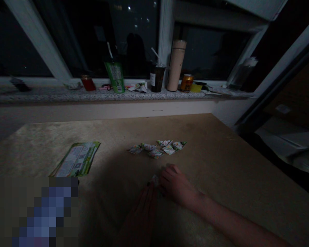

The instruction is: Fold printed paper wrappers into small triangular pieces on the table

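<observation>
Low in the middle of the view, a small folded piece of pale paper [155,179] lies on the table between my two hands. My left hand [143,207] is in deep shadow, its fingers stretched forward with the tips at the paper's near left edge. From the right comes my right hand [174,183], its fingers curled and closed on the paper's right side. Dimness hides the exact finger contact. Beyond the hands, several small folded paper pieces [154,153] with white and green printing form a loose zigzag group.
Left on the tan table [208,154] lies a stack of green-and-white printed leaflets [78,159]. Behind, the granite windowsill [74,97] holds a green cup [116,77], a dark drink cup [157,79], a pink tumbler [176,65], an orange can [186,83] and a red jar [88,83].
</observation>
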### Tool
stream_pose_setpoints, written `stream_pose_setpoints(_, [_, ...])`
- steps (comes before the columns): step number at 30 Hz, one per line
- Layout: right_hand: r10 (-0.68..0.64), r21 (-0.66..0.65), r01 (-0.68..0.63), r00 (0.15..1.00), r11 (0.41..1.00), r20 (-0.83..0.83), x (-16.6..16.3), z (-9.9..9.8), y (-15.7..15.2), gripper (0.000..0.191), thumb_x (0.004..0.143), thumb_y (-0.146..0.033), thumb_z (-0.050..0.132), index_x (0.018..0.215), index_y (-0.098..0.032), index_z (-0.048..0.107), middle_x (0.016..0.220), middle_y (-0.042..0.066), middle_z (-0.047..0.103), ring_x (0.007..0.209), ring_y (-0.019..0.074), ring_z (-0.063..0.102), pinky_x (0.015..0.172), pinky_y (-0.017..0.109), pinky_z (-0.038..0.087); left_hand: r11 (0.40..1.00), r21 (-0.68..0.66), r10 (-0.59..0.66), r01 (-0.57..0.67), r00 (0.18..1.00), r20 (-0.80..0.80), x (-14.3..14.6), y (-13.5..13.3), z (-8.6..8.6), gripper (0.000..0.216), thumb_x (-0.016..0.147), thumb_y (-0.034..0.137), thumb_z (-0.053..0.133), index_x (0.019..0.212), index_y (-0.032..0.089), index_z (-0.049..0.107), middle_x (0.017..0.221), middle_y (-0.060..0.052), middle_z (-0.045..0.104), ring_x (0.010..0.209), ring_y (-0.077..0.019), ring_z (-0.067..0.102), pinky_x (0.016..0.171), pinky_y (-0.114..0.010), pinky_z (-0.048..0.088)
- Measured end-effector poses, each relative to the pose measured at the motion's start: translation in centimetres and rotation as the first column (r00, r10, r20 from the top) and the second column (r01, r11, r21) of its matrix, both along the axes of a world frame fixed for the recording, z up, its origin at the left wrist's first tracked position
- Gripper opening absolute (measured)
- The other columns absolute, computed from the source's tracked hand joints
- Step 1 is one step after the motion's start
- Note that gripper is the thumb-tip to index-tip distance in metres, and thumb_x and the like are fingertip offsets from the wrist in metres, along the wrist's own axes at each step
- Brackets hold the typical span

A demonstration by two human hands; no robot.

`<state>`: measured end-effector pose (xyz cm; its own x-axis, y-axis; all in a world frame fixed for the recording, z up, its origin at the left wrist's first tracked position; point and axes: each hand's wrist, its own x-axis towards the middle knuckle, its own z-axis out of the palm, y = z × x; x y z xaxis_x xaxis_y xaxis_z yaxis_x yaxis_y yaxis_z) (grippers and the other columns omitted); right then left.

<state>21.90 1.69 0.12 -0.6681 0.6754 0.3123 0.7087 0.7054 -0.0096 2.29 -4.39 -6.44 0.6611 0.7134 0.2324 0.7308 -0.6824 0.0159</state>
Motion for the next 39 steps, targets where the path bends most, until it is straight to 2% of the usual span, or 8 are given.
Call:
stream_pose_setpoints(2, [0.005,0.051,0.001,0.993,0.999,-0.121,0.6,0.4,-0.5,0.011,0.087,-0.025,0.056,0.083,-0.016,0.060,0.080,0.006,0.063,0.081,0.0187,0.055,0.084,0.038,0.042,1.000,-0.005,0.012,-0.012,1.000,-0.004,0.1,0.0,0.2,0.086,0.084,0.056,0.044,0.146,0.009,0.010,0.150,-0.017,0.020,0.134,-0.0344,0.025,0.102,-0.043,0.031])
stream_pose_setpoints(4, [0.081,0.131,-0.054,0.974,0.990,-0.214,1.3,0.9,-1.3,0.013,0.089,-0.020,0.051,0.093,-0.015,0.062,0.089,0.007,0.067,0.088,0.0193,0.057,0.088,0.038,0.043,0.999,-0.029,0.018,-0.018,1.000,-0.004,0.1,0.0,0.6,0.085,0.082,0.057,0.045,0.146,0.010,0.016,0.150,-0.016,0.019,0.134,-0.0347,0.023,0.102,-0.043,0.031])
stream_pose_setpoints(6, [0.136,0.162,-0.102,0.967,0.982,-0.217,1.8,1.3,-2.4,0.021,0.090,-0.016,0.047,0.106,-0.014,0.060,0.103,0.008,0.067,0.102,0.0195,0.056,0.095,0.039,0.042,0.999,-0.048,-0.003,0.003,1.000,0.001,0.2,0.1,1.0,0.090,0.080,0.062,0.045,0.145,0.008,0.017,0.150,-0.017,0.018,0.134,-0.0353,0.022,0.103,-0.044,0.031])
stream_pose_setpoints(8, [0.176,0.180,-0.142,0.965,0.973,-0.194,2.1,1.3,-3.6,0.024,0.090,-0.015,0.046,0.109,-0.013,0.060,0.105,0.007,0.068,0.109,0.0197,0.055,0.103,0.040,0.038,0.998,-0.058,-0.035,0.035,0.999,0.006,0.1,0.1,1.3,0.096,0.078,0.067,0.043,0.145,0.006,0.015,0.150,-0.019,0.017,0.135,-0.0358,0.021,0.103,-0.045,0.031])
stream_pose_setpoints(16, [0.125,0.025,-0.122,0.985,0.992,-0.117,2.2,0.0,-5.5,0.033,0.091,-0.015,0.045,0.123,-0.014,0.054,0.119,0.008,0.063,0.117,0.0166,0.052,0.109,0.039,0.036,0.995,-0.088,-0.042,0.045,0.999,0.029,0.1,0.0,2.0,0.099,0.075,0.067,0.049,0.145,0.007,0.015,0.151,-0.019,0.013,0.135,-0.0356,0.019,0.105,-0.044,0.028])
stream_pose_setpoints(26, [0.049,-0.303,-0.116,0.975,0.946,-0.219,1.9,1.2,-5.3,0.039,0.091,-0.015,0.041,0.129,-0.016,0.050,0.124,0.009,0.059,0.116,0.0164,0.054,0.107,0.033,0.038,0.991,-0.131,-0.026,0.032,0.999,0.048,0.0,-0.1,2.5,0.098,0.074,0.063,0.053,0.146,0.009,0.013,0.151,-0.018,0.013,0.135,-0.0352,0.021,0.103,-0.044,0.031])
stream_pose_setpoints(34, [0.028,-0.293,-0.085,0.981,0.952,-0.194,2.3,0.8,-5.5,0.043,0.088,-0.017,0.046,0.131,-0.013,0.047,0.131,0.010,0.053,0.125,0.0175,0.045,0.110,0.036,0.033,0.990,-0.136,-0.032,0.040,0.998,0.057,0.2,0.0,2.7,0.095,0.076,0.065,0.049,0.145,0.008,0.018,0.151,-0.018,0.013,0.135,-0.0352,0.020,0.105,-0.045,0.029])
stream_pose_setpoints(39, [-0.020,-0.324,-0.047,0.979,0.945,-0.201,2.1,1.1,-5.5,0.043,0.088,-0.022,0.049,0.130,-0.015,0.048,0.130,0.009,0.055,0.123,0.0174,0.047,0.109,0.037,0.033,0.987,-0.159,-0.034,0.039,0.999,0.035,0.2,-0.1,3.0,0.093,0.078,0.065,0.046,0.145,0.008,0.017,0.151,-0.019,0.014,0.135,-0.0361,0.019,0.103,-0.047,0.031])
